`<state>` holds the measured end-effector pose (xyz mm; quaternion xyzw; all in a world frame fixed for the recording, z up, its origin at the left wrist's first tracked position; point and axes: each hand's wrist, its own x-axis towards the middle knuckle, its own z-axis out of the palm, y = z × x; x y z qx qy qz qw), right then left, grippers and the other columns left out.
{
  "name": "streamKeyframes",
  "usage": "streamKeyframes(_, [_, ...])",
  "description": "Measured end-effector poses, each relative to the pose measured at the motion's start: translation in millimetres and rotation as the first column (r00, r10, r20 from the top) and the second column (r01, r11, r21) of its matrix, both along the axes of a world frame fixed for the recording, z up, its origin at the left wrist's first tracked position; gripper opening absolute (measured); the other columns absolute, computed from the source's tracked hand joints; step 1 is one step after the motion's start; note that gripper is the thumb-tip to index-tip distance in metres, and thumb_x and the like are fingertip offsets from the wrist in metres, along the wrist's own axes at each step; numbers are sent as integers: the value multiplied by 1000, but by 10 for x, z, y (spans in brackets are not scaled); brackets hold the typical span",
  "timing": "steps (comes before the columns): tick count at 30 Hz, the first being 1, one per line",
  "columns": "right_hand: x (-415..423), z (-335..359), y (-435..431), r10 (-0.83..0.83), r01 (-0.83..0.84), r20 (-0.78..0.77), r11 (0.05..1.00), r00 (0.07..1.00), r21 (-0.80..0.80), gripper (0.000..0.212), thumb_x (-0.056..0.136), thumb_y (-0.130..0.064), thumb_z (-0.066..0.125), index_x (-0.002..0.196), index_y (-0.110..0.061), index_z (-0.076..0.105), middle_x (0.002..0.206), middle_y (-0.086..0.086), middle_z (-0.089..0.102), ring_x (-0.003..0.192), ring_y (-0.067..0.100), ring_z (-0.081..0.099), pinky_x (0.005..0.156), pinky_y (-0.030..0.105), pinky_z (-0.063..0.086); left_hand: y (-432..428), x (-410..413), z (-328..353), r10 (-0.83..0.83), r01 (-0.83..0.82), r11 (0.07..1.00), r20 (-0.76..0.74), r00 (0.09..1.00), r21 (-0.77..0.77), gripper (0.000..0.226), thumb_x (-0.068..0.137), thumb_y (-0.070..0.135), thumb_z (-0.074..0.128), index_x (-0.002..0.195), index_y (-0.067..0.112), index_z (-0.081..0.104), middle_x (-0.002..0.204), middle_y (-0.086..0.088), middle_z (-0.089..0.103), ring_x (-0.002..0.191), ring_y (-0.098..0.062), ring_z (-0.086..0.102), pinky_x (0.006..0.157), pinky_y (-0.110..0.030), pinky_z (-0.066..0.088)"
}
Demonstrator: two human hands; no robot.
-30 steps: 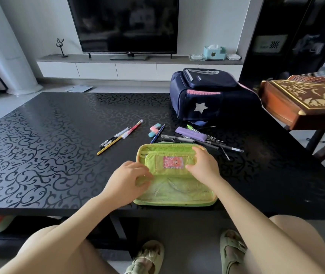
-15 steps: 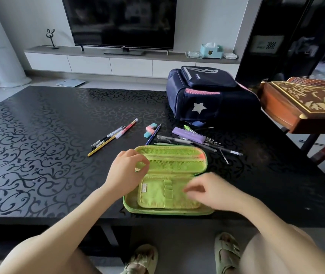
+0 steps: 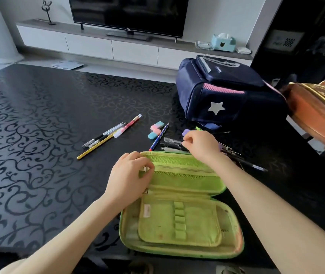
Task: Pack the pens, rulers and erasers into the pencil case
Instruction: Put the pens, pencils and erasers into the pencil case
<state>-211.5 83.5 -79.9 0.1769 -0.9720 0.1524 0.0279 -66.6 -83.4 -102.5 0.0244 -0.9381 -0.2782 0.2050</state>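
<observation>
Pencil case (image 3: 179, 224) open, near table (image 3: 39, 155) edge

No lettering is legible; the backpack (image 3: 217, 91) shows a silver star (image 3: 216, 108) and blurred white print.

One open green pencil case (image 3: 179, 224) lies on the bench (image 3: 39, 135), and one navy backpack (image 3: 226, 95) stands at its 1 o'clock. At its 11 o'clock lie three pens (image 3: 127, 125) and one yellow pencil (image 3: 96, 148); at 12 o'clock, two erasers (image 3: 157, 125) and one blue pencil (image 3: 158, 137). The pen heap (image 3: 172, 144) beside them is too overlapped and covered to count.
</observation>
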Motion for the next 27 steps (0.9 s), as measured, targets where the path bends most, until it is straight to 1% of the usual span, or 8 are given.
streamKeyframes(4, [-270, -29, -437, 230, -218, -92, 968, 969, 123, 30, 87, -26, 59, 117, -28, 62, 112, 4, 62, 105, 27, 50, 87, 34, 39, -94, -196, 122, 88, -85, 993, -33, 996, 86, 6, 81, 17, 65, 80, 19, 71, 84, 6, 61, 77, -18, 52, 69, -25, 37])
streamKeyframes(7, [-310, -35, -796, 549, -456, -105, 773, 829, 441, 25, 88, -26, 57, 111, -29, 64, 115, 1, 57, 107, 24, 45, 82, 33, 34, -263, -250, 118, 111, -109, 988, -12, 994, 105, 7, 81, 17, 64, 80, 21, 70, 81, 10, 56, 79, -16, 53, 68, -24, 40])
streamKeyframes(11, [-311, -19, -925, 718, -498, -110, 575, 687, 649, 16, 92, -26, 52, 102, -19, 61, 105, 2, 57, 102, 23, 48, 76, 33, 33, -388, -239, 135, 155, -158, 974, 31, 987, 160, 10, 83, 15, 61, 83, 20, 69, 83, 8, 59, 75, -12, 52, 63, -8, 34])
streamKeyframes(15, [-123, 15, -831, 674, -540, -267, 722, 689, 432, 15, 82, 6, 55, 93, -3, 53, 77, 13, 60, 67, 35, 59, 52, 35, 32, -348, -229, 237, 165, -174, 887, 59, 985, 429, 13, 90, 26, 52, 92, 21, 64, 87, 9, 67, 81, -7, 59, 70, -15, 42])
streamKeyframes(17, [106, 38, -736, 678, -595, -379, 735, 630, 326, 3, 82, -2, 55, 85, -3, 56, 65, 11, 59, 56, 33, 60, 48, 35, 37, -302, -177, 284, 150, -166, 858, 72, 986, 486, 18, 91, 37, 48, 97, 25, 60, 83, 8, 67, 77, -7, 60, 68, -21, 42])
streamKeyframes(19, [354, 61, -622, 661, -646, -426, 736, 618, 203, 22, 87, -19, 43, 85, -5, 59, 69, 8, 63, 64, 32, 64, 63, 35, 40, -274, -109, 312, 111, -143, 892, 100, 989, 428, 18, 90, 40, 49, 92, 26, 60, 73, 7, 64, 66, -4, 57, 60, -13, 40])
streamKeyframes(23, [815, 202, -288, 533, -587, -297, 799, 792, -130, 29, 88, -35, 45, 91, -11, 63, 76, 0, 66, 66, 23, 59, 56, 38, 47, -223, 133, 316, -38, -58, 915, 228, 973, 399, 39, 89, 36, 55, 51, 30, 56, 45, 9, 48, 43, -5, 40, 46, -14, 32])
streamKeyframes(27, [1110, 211, 99, 493, -544, -246, 810, 834, -219, 23, 87, -33, 56, 96, -15, 66, 75, -4, 66, 61, 12, 55, 55, 37, 48, -134, 414, 381, -138, -9, 783, 187, 973, 623, 27, 89, 35, 55, 67, 24, 66, 62, 2, 63, 56, -10, 52, 62, -29, 44])
